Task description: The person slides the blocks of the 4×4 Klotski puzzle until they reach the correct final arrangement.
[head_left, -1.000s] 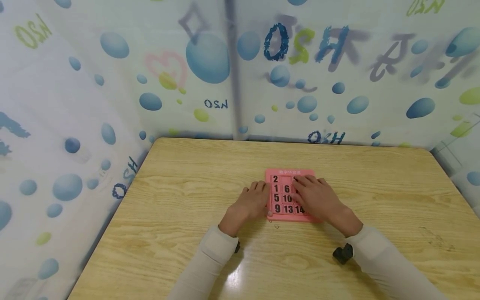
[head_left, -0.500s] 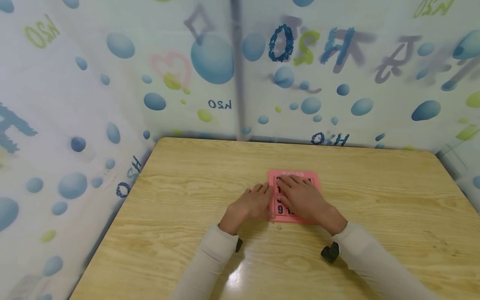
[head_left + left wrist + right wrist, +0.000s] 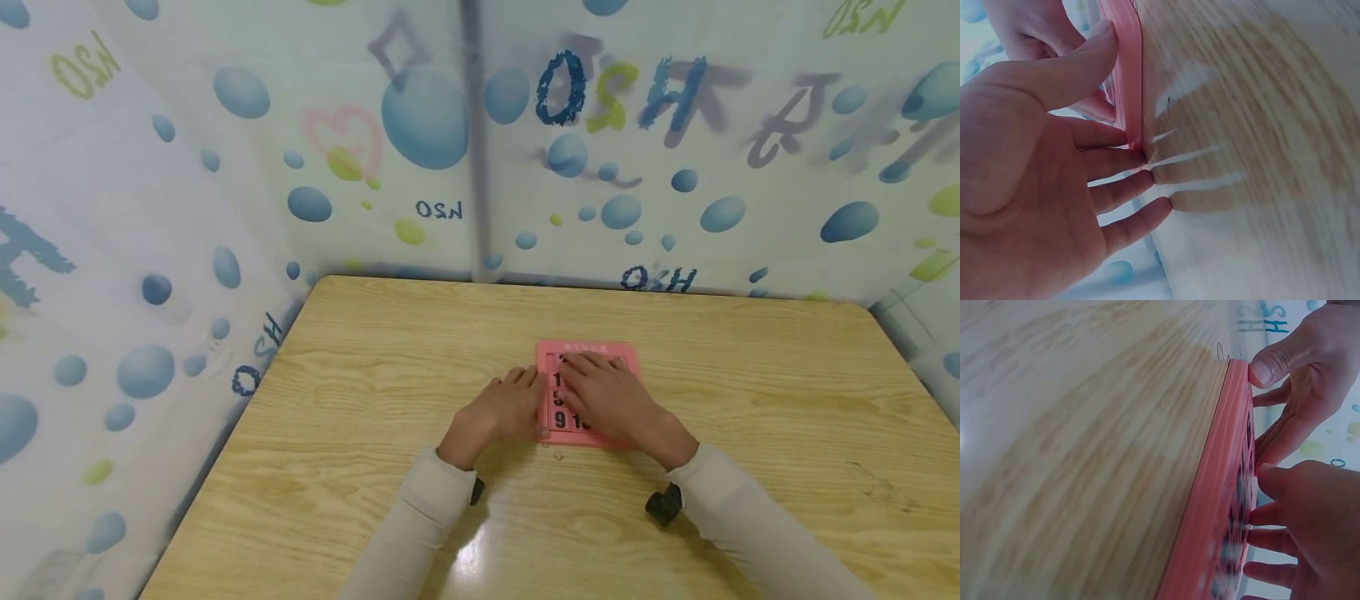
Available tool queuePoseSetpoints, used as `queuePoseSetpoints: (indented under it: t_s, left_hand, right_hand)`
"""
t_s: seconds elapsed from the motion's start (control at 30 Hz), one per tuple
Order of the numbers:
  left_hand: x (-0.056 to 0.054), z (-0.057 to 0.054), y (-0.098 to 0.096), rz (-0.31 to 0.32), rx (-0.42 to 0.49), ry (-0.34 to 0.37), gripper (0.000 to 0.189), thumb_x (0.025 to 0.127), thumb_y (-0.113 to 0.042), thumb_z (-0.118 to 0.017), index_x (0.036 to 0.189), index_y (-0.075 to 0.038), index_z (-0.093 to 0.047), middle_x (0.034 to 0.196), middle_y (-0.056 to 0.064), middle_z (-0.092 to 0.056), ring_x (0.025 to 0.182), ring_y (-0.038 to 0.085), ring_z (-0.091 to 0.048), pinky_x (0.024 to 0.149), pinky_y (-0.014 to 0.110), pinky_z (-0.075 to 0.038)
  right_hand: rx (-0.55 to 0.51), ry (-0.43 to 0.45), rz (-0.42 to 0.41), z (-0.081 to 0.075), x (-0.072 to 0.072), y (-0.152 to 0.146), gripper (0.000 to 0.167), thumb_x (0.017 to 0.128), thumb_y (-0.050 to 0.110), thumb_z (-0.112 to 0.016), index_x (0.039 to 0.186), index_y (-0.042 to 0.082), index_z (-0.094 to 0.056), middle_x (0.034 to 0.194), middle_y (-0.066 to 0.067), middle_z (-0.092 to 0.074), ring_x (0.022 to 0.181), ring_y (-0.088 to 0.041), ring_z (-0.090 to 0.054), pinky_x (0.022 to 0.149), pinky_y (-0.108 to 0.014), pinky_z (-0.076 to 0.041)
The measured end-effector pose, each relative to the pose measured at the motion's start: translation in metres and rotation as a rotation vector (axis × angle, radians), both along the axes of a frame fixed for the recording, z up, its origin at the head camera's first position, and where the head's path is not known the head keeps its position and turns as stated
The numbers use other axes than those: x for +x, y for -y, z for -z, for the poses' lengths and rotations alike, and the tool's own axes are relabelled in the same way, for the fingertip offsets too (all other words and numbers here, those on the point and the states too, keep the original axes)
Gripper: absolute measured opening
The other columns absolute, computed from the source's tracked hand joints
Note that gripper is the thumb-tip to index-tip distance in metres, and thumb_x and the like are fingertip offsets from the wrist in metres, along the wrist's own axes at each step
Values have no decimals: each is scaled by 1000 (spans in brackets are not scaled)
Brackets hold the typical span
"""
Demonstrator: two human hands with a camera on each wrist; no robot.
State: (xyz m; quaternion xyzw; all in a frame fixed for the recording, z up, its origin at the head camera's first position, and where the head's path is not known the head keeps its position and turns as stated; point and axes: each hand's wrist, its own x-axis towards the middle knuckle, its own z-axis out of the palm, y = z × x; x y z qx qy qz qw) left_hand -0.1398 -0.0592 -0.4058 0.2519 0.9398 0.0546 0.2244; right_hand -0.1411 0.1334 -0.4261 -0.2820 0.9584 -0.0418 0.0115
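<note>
A pink number sliding puzzle (image 3: 585, 346) lies flat on the table, with black numerals on its tiles. In the head view, 1, 5 and 9 show down the left column; much of the grid is hidden under my right hand (image 3: 606, 398). That hand's fingers reach onto the top left tiles, nearly straight, with the fingertips (image 3: 1254, 537) on the tile face in the right wrist view. My left hand (image 3: 504, 407) lies along the puzzle's left edge. Its thumb (image 3: 1104, 47) touches the frame near the front left corner, and its straight fingers reach down to the table beside it.
The wood-grain table (image 3: 375, 358) extends around the puzzle. Beyond its back edge stands a white wall covering (image 3: 510, 183) printed with blue and green drops. A black wrist device (image 3: 663, 504) sits at my right cuff.
My right hand has shifted left across the grid. The top left tile has slid right, leaving a pink gap in the corner. My left hand keeps its place on the edge.
</note>
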Motion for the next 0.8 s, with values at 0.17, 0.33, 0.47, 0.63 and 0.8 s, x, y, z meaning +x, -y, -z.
queuePoseSetpoints:
  t_s: [0.17, 0.33, 0.47, 0.63, 0.8]
  left_hand:
    - [0, 2, -1, -2, 3, -4, 88, 94, -46, -64, 159, -8, -19, 166, 8, -18, 151, 25, -20, 118, 49, -28]
    - [0, 3, 0, -4, 12, -8, 88, 94, -46, -65, 159, -8, -19, 165, 8, -19, 151, 26, -20, 118, 49, -28]
    - [1, 2, 1, -6, 11, -8, 88, 94, -45, -64, 159, -8, -18, 165, 9, -18, 152, 26, -19, 118, 49, -27]
    - [2, 1, 0, -10, 4, -8, 88, 94, -44, -65, 159, -6, -18, 165, 11, -18, 152, 27, -18, 119, 49, -26]
    - [3, 1, -1, -7, -8, -8, 88, 94, -44, -64, 159, -6, -18, 165, 11, -17, 152, 27, -17, 119, 49, -25]
  right_hand:
    - [10, -3, 15, 0, 1, -4, 53, 103, 40, -50, 145, 7, -51, 150, -14, -47, 138, -36, -43, 107, -62, -37]
    - [21, -5, 19, 1, 1, -8, 53, 103, 39, -49, 145, 6, -50, 151, -15, -46, 139, -36, -43, 107, -61, -37]
    - [24, -3, 24, 1, 1, -12, 53, 103, 38, -50, 146, 7, -50, 151, -15, -46, 138, -36, -43, 108, -61, -37]
    - [34, 12, 38, 1, 0, -14, 54, 103, 40, -50, 147, 8, -49, 152, -14, -46, 138, -37, -43, 107, -62, -37]
    - [36, 21, 48, 1, -1, -16, 55, 103, 41, -50, 147, 9, -48, 153, -13, -45, 138, -37, -42, 107, -62, -36]
